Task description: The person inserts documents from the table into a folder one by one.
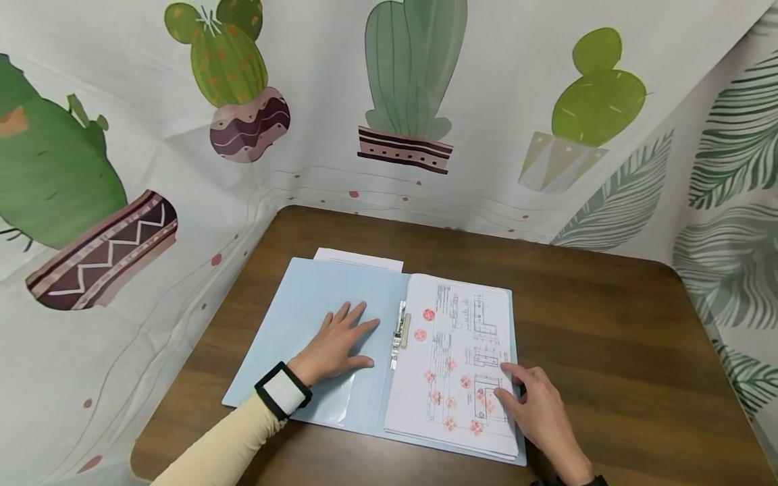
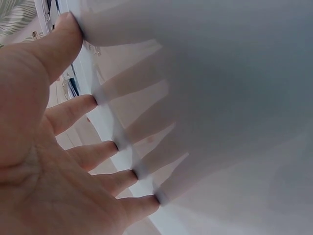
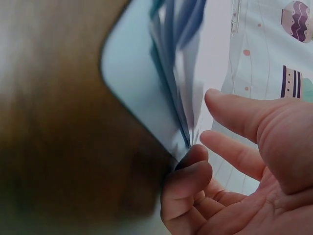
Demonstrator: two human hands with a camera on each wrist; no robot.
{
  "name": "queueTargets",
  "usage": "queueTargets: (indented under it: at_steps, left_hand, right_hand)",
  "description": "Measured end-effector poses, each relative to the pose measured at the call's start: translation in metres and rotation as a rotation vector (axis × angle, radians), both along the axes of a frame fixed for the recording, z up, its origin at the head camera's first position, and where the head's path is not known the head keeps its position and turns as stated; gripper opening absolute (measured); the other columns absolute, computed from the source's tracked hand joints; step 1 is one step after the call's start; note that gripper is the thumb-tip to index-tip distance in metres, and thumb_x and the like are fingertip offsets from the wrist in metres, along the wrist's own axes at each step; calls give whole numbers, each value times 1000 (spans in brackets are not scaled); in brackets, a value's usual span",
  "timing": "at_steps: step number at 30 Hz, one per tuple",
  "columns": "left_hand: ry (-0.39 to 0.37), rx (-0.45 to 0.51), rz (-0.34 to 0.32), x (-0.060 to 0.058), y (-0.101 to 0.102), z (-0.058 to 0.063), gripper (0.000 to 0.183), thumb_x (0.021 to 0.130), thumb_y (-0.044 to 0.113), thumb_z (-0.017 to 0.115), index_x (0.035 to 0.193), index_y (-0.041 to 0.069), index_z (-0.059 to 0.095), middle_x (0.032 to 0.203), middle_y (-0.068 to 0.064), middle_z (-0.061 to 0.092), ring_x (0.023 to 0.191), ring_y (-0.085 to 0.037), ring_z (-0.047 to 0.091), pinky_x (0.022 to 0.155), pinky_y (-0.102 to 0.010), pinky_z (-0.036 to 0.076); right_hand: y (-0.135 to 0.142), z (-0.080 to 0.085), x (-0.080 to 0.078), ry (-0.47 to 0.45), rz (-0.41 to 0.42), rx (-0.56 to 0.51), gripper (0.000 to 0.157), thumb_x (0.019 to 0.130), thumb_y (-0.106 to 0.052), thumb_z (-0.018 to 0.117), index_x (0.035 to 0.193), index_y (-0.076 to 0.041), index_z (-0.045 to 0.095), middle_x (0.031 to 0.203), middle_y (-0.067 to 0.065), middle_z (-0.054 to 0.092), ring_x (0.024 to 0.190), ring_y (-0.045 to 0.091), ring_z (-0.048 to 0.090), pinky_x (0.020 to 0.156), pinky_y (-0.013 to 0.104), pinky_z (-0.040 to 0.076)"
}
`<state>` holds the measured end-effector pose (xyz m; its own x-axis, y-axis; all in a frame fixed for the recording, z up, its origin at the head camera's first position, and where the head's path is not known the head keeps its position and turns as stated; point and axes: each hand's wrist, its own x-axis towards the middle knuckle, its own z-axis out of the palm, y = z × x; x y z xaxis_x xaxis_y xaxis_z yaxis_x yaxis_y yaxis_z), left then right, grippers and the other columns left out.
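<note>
A light blue folder (image 1: 322,290) lies spread open on the brown table. My left hand (image 1: 334,344) rests on its left cover with the fingers spread; in the left wrist view the fingertips meet the pale, reflective surface. On the right side lies a stack of white papers (image 1: 419,398), the top sheet carrying line drawings and red round stamps. A metal clip (image 1: 400,335) runs along the papers' inner edge. My right hand (image 1: 541,412) is at their outer edge, thumb and index finger over the top sheet. The other fingers (image 3: 188,178) bend beside the edges of sheets and folder.
Another white sheet (image 1: 358,258) sticks out beyond the folder's top left edge. The brown table (image 1: 608,351) extends to the right of the folder. A white cloth (image 1: 322,128) printed with cacti and leaves hangs behind and beside the table.
</note>
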<state>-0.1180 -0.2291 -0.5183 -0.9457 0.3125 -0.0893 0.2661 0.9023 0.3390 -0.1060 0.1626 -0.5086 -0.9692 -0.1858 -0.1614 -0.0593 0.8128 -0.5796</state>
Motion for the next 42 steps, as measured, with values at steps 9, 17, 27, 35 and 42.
queueTargets:
  at_steps: [9,17,27,35,42]
  left_hand:
    - [9,-10,-7,4,-3,-3,78,84,52,81,148,15,57,163,-23,34,149,-54,24,109,-77,27]
    - [0,-14,-18,2,2,-5,78,85,54,78,149,15,55,164,-22,32,150,-52,23,111,-75,26]
    - [11,-7,-11,-1,4,-5,76,85,50,80,148,15,57,162,-23,34,150,-52,24,110,-75,27]
    - [12,-6,-5,0,1,-4,77,84,51,80,148,15,57,162,-23,34,149,-53,25,110,-75,27]
    - [-3,20,5,1,1,-3,76,85,49,81,148,15,57,163,-23,33,149,-53,23,110,-76,25]
  right_hand:
    - [11,14,-17,90,2,-22,46,93,-16,77,135,-2,63,114,22,62,72,18,58,55,26,45]
    - [30,38,-48,177,-6,-40,51,99,-23,70,143,-1,55,127,28,62,94,37,68,59,31,49]
    - [35,57,-91,228,7,-59,52,102,-26,67,143,3,54,132,29,62,102,44,65,64,32,50]
    - [8,59,-117,225,43,-113,49,102,-24,66,143,0,55,130,27,63,109,44,61,78,47,49]
    - [-31,55,-144,134,59,-199,48,102,-23,66,144,-1,56,130,25,64,117,42,59,93,54,49]
